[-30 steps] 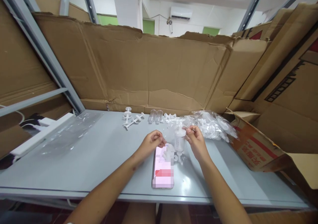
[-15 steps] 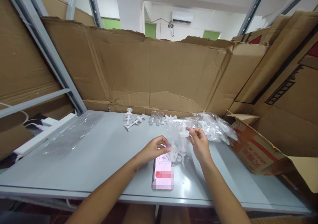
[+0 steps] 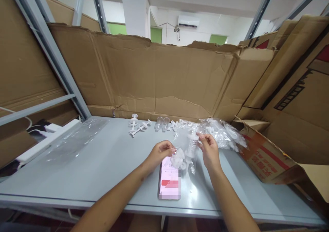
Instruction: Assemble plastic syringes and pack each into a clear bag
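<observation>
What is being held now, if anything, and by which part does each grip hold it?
A clear plastic bag with white parts inside: the left grip pinches its left edge, the right grip its upper right side. Exact contact there is unclear.

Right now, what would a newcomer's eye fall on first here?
Probably the phone with a glowing pink screen, lying on the grey table near its front edge. Just beyond, the left hand and right hand pinch a clear plastic bag containing white plastic parts. A brown cardboard wall stands behind.
</observation>
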`<move>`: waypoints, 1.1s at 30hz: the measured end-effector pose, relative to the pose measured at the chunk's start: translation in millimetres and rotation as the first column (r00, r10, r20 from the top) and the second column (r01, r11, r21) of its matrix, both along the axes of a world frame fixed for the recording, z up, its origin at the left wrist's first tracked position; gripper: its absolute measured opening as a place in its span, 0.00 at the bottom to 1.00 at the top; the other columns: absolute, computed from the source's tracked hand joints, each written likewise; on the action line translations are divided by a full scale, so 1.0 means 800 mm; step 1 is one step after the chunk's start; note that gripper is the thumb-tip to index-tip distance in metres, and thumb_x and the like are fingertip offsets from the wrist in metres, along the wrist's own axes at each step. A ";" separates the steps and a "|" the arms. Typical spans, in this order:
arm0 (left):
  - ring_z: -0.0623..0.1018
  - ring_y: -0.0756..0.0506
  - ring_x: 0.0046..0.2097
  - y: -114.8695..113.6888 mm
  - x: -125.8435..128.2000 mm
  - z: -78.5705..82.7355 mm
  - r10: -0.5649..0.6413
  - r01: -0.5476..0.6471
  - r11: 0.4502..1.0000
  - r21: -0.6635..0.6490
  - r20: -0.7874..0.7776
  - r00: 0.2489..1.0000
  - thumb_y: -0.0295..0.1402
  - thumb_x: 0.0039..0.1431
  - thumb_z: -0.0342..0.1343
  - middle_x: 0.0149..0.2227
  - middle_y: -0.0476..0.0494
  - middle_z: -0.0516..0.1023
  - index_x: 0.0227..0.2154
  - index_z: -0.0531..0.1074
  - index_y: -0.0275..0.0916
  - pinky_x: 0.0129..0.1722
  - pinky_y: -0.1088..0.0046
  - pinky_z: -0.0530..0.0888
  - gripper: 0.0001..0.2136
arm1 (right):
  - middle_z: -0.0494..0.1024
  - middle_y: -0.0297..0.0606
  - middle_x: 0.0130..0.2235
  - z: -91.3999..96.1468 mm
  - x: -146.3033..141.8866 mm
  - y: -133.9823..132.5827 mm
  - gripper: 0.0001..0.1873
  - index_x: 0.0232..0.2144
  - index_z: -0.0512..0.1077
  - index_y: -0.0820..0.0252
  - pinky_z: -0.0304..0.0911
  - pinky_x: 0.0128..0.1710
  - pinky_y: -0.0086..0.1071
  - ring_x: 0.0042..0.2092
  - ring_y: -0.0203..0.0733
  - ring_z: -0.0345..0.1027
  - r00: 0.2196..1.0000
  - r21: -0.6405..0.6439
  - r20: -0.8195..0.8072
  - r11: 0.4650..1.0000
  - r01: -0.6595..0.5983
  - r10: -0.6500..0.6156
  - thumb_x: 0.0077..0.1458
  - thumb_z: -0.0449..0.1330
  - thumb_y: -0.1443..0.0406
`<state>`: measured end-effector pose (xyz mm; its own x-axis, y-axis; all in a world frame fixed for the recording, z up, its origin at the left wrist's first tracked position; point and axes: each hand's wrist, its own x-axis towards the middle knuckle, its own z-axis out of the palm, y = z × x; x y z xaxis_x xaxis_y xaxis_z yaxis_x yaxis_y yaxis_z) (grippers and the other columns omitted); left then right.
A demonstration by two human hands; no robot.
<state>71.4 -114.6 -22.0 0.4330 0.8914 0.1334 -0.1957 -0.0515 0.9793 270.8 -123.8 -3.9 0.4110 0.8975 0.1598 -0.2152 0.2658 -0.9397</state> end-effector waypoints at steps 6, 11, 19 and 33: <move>0.74 0.50 0.33 0.008 -0.007 0.001 0.145 -0.139 0.988 -0.062 0.119 0.982 0.36 0.50 0.57 0.34 0.45 0.77 0.25 0.63 0.38 0.35 0.75 0.67 0.09 | 0.75 0.40 0.39 0.003 0.005 -0.002 0.23 0.41 0.67 0.54 0.68 0.33 0.36 0.34 0.43 0.71 0.956 -0.272 0.062 0.927 -0.259 0.286 0.42 0.63 0.53; 0.74 0.50 0.32 0.015 -0.012 0.002 0.226 -0.216 0.974 -0.070 0.197 0.954 0.36 0.50 0.57 0.34 0.46 0.77 0.27 0.62 0.39 0.34 0.75 0.68 0.10 | 0.77 0.39 0.34 -0.005 -0.016 -0.014 0.27 0.46 0.66 0.55 0.67 0.34 0.38 0.31 0.41 0.72 0.740 -0.384 0.046 0.696 -0.607 0.671 0.42 0.64 0.57; 0.74 0.43 0.44 0.016 -0.017 0.004 0.116 -0.114 0.993 0.040 -0.042 0.992 0.39 0.48 0.57 0.46 0.40 0.72 0.33 0.68 0.38 0.43 0.67 0.69 0.12 | 0.72 0.33 0.29 -0.016 -0.017 0.004 0.26 0.45 0.67 0.59 0.63 0.32 0.31 0.30 0.36 0.66 0.940 -0.072 0.230 0.968 -0.241 0.251 0.41 0.64 0.60; 0.67 0.42 0.53 0.038 -0.144 0.014 0.666 -0.417 0.726 0.546 -0.409 0.624 0.43 0.52 0.49 0.50 0.42 0.69 0.42 0.70 0.41 0.52 0.64 0.63 0.17 | 0.70 0.34 0.29 0.008 0.143 0.029 0.29 0.46 0.61 0.61 0.55 0.13 0.25 0.16 0.29 0.58 0.756 0.090 0.269 0.797 0.597 -0.597 0.41 0.62 0.57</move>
<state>-44.2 -84.0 -11.2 -0.0134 0.9131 0.4075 0.5463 -0.3346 0.7678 385.0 -100.4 2.5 0.8041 0.4848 0.3440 0.2476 0.2530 -0.9352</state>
